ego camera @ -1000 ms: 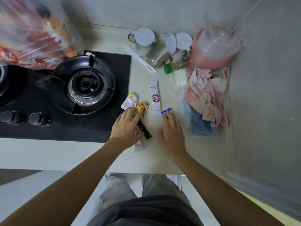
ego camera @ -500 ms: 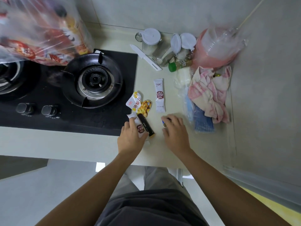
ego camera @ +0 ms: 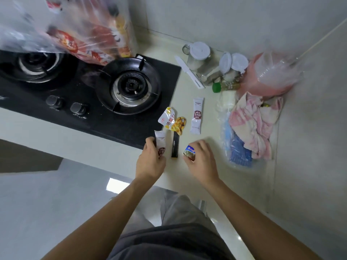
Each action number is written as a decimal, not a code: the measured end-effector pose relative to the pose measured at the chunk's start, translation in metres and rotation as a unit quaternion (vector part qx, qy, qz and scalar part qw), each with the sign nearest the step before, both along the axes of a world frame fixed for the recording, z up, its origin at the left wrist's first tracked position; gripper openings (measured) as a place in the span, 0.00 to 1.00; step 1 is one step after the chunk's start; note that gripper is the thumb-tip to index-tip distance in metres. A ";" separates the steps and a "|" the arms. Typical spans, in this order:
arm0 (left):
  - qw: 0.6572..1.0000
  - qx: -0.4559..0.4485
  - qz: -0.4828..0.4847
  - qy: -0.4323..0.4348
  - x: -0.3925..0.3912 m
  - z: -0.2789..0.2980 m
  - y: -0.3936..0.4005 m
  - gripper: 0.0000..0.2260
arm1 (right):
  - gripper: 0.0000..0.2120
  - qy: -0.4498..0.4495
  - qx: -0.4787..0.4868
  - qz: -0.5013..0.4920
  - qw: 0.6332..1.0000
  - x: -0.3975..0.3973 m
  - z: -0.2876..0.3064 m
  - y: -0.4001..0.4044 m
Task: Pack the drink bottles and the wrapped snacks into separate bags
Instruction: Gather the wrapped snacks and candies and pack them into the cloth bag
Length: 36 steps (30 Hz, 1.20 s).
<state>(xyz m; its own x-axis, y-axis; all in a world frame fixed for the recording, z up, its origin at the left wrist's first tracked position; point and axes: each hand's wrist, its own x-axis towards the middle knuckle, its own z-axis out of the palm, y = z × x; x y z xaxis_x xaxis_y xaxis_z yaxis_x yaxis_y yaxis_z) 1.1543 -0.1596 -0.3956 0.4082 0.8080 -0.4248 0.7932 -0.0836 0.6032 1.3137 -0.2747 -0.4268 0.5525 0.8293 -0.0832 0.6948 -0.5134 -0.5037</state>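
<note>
My left hand (ego camera: 150, 162) grips a white stick sachet (ego camera: 160, 142) with a red round logo near the counter's front edge. My right hand (ego camera: 201, 160) holds a small blue-and-red wrapped snack (ego camera: 189, 150) between thumb and fingers. Between the two hands a black stick pack (ego camera: 175, 146) lies on the counter. Farther back lie a yellow-and-white snack packet (ego camera: 173, 121) and another white stick sachet (ego camera: 196, 115). A clear plastic bag (ego camera: 75, 30) holding bottles and red-labelled packs stands at the far left, over the stove.
A black two-burner gas hob (ego camera: 129, 87) fills the left of the counter (ego camera: 206, 177). At the back stand lidded jars (ego camera: 200, 53), a white knife (ego camera: 189, 72) and a green-capped bottle (ego camera: 225, 86). A pink bag (ego camera: 270, 76), a pink cloth (ego camera: 253, 121) and a blue pack (ego camera: 238, 151) crowd the right.
Both hands drew back toward the front edge. My left hand closed on the white sachet and my right hand lifted the small blue snack off the counter. The camera view shifted right.
</note>
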 end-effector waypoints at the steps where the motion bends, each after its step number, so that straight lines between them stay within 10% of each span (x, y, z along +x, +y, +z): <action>1: 1.000 0.002 0.004 -0.002 -0.012 0.004 0.003 0.21 | 0.16 0.000 0.005 0.009 1.000 -0.007 0.006 0.007; 24: 0.933 0.117 0.306 -0.147 -0.492 0.107 0.117 0.09 | 0.15 0.033 0.080 0.282 0.956 -0.460 0.105 0.245; 36: 0.942 0.152 0.284 -0.092 -0.614 0.087 0.270 0.01 | 0.16 0.045 0.075 0.326 0.941 -0.565 0.087 0.411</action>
